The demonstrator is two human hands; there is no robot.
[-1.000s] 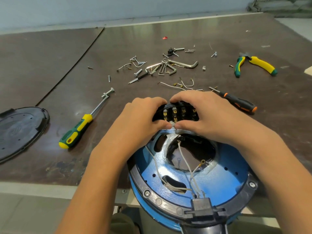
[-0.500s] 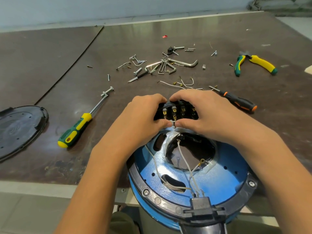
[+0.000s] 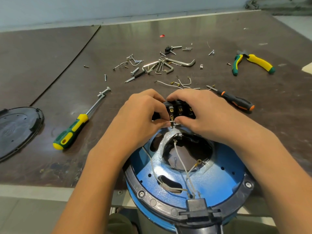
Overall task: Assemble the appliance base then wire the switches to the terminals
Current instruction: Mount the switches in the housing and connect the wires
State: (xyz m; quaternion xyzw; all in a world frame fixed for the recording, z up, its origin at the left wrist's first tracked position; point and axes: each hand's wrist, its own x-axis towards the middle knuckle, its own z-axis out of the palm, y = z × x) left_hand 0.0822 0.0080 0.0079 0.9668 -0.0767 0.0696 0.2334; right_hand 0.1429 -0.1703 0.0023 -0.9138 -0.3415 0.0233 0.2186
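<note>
Both left hand [image 3: 140,119] and right hand [image 3: 204,114] pinch the black switch block [image 3: 181,110].

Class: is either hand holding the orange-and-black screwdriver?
No; the orange-and-black screwdriver lies on the table, while the left hand and right hand grip the black switch block.

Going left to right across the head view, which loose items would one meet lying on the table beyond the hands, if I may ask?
Black cover → green-and-yellow screwdriver → hex keys → pliers.
</note>
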